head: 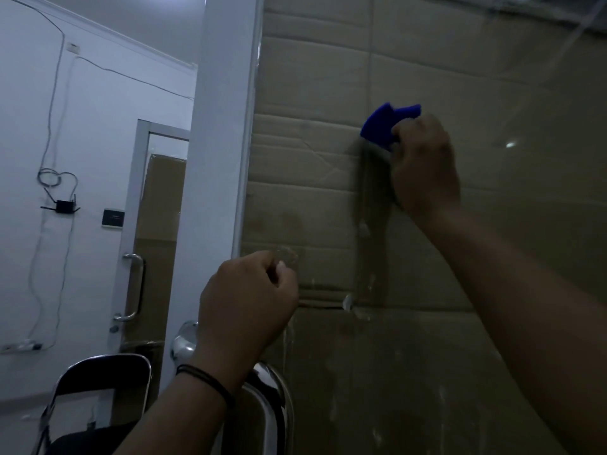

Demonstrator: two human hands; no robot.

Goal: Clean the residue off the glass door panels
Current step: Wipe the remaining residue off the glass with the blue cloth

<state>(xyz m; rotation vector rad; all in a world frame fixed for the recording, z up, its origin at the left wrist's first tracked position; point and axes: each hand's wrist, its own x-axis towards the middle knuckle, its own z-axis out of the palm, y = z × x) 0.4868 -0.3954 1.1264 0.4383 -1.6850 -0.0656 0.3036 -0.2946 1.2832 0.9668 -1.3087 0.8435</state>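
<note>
**Scrubbing mid-panel, residue waiting below**

Dim room light falls on a glass door panel filling the right half of the frame, with flattened cardboard showing through behind it and a white door frame running up its left edge. At upper centre-right the right hand has its fingers curled round a blue sponge and holds it against the glass; a darker streak, probably wet, runs down the pane beneath it. At lower centre the left hand is raised near the glass with its fingers loosely curled; whether it pinches anything or touches the pane I cannot tell. White specks and smears of residue sit near the cardboard seam below the sponge, with fainter marks scattered toward the lower right. A chrome door handle curves up at bottom centre, a black chair stands at lower left, and a second door is at left.

Judging from this, the scrubbing step is under way and far from finished. The next move calls for drawing the sponge down the streak onto the specks at the seam, with firm pressure kept flat on the glass
</note>
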